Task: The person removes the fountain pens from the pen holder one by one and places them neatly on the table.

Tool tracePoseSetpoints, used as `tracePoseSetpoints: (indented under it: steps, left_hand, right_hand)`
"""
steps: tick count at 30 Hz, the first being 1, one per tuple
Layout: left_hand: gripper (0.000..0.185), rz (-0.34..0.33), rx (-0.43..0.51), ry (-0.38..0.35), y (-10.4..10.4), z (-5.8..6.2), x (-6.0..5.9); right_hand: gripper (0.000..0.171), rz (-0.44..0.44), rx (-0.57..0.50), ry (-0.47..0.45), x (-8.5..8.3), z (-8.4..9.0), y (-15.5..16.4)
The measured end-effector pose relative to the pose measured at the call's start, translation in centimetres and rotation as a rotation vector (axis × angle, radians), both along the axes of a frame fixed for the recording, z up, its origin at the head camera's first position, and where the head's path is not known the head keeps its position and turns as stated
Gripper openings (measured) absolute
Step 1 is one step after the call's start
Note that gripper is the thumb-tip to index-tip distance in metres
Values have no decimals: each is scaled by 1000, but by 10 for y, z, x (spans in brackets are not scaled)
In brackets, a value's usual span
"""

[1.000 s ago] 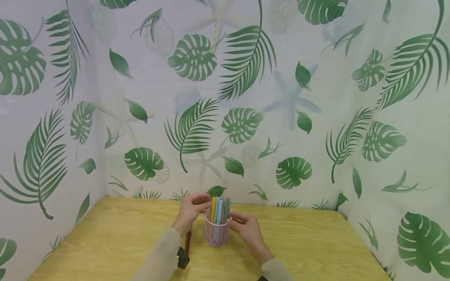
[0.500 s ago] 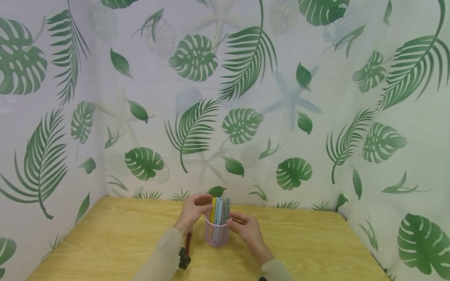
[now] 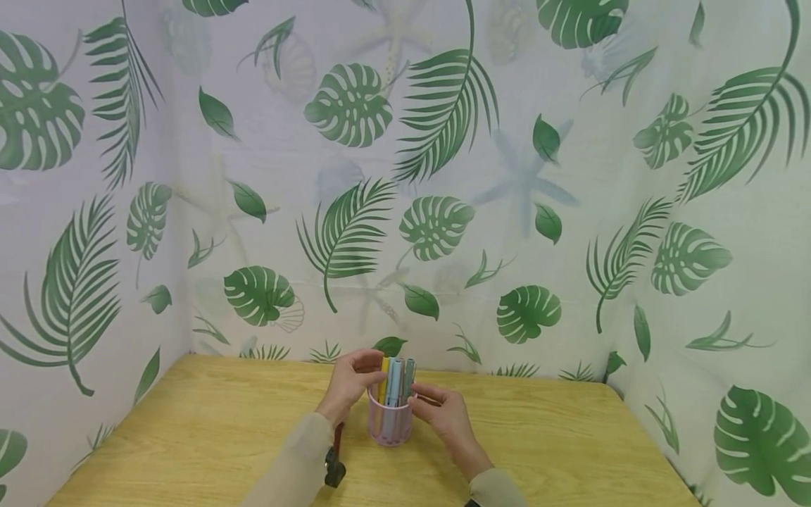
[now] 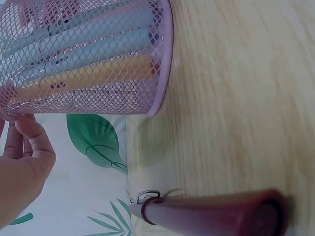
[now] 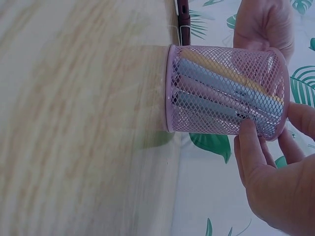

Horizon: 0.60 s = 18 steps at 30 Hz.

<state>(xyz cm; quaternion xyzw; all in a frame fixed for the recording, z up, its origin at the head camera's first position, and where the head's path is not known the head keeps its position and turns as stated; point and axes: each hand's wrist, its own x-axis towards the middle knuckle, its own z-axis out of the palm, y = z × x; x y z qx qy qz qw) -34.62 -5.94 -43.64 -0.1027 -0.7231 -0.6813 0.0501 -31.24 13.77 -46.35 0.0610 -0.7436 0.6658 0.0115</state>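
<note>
Left hand [image 3: 347, 384]: bending beside yellow pen [image 3: 383, 386], grip unclear | right hand [image 3: 447, 415]: holding pink mesh cup [image 3: 390, 425] at its right | cup: standing upright between 2 hands

a yellow wood-grain table [image 3: 545, 436] stands before a pale backdrop [image 3: 443, 158] printed with green leaves [image 3: 347, 105] and faint starfish [image 3: 524, 179].

Two hands, the left [image 3: 347, 382] and the right [image 3: 450, 420], one pink mesh cup [image 3: 389, 426], at least four pens [image 3: 394, 384] inside it, one dark red pen-like object [image 4: 209, 215] and one table [image 3: 538, 436] show.
</note>
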Motion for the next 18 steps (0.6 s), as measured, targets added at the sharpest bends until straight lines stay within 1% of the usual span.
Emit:
tracePoseSetpoints:
  steps: [5,12,18]
  left_hand:
    - [37,-8,-6,-1,-1,-1,0]
    - [38,8,-28,-7,0,0,1]
    - [36,11,-28,-8,0,-1,1]
  right_hand:
    - [41,8,-3,11,0,-1,0]
    - [39,-10,4,-21,2,1,-1]
    - [39,-10,0,-27,1,1,-1]
